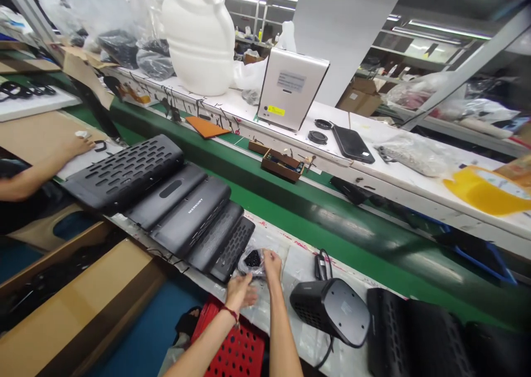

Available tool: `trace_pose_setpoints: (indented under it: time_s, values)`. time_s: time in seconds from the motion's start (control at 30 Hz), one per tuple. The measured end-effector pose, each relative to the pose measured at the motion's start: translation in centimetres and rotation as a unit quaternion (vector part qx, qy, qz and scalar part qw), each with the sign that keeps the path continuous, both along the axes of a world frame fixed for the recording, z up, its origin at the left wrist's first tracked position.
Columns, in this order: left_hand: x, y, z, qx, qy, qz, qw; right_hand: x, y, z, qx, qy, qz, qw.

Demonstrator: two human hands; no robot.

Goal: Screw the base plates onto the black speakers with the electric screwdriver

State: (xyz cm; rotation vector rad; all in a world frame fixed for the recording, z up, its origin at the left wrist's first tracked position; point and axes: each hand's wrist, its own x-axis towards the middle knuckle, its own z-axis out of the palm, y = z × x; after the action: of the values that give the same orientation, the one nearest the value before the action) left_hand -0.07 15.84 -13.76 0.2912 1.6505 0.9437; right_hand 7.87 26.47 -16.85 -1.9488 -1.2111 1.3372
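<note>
A clear plastic bag (250, 260) with small black pieces inside lies on the bench beside the row of dark housings. My right hand (272, 263) has its fingers pressed together on the bag's right edge. Just below the bag is my left hand (241, 291), its fingers blurred, near the bag's lower edge; whether it grips anything does not show. A dark perforated housing (233, 249) lies left of the bag. To the right of my hands stands a black device (329, 310) with a cable.
More black housings (415, 333) lie at the right. A red perforated crate (236, 349) is below the bench edge. Beyond the bench runs a green conveyor (274, 205) with a brown tray (282, 166). At the left, another person's hand (78, 144) rests near a cardboard sheet.
</note>
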Motion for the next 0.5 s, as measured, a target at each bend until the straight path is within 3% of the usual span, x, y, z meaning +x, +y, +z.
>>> trace_pose_setpoints:
  time_s: [0.1,0.23,0.37,0.5]
  values:
    - [-1.2,1.1,1.7,0.040,0.130,-0.119,0.984,0.6,-3.5,1.7,0.012,-0.059,-0.018,0.998]
    - [-3.4,6.0,3.6,0.106,0.252,-0.275,0.922,-0.2,-7.0,2.6,0.006,-0.090,-0.018,0.996]
    - [-4.3,10.8,4.3,0.121,0.312,-0.390,0.858,-0.7,-6.5,1.7,-0.007,-0.069,-0.002,0.998]
    - [-4.5,13.2,4.4,0.109,0.336,-0.426,0.833,0.6,-5.1,0.0,-0.001,-0.012,-0.005,1.000]
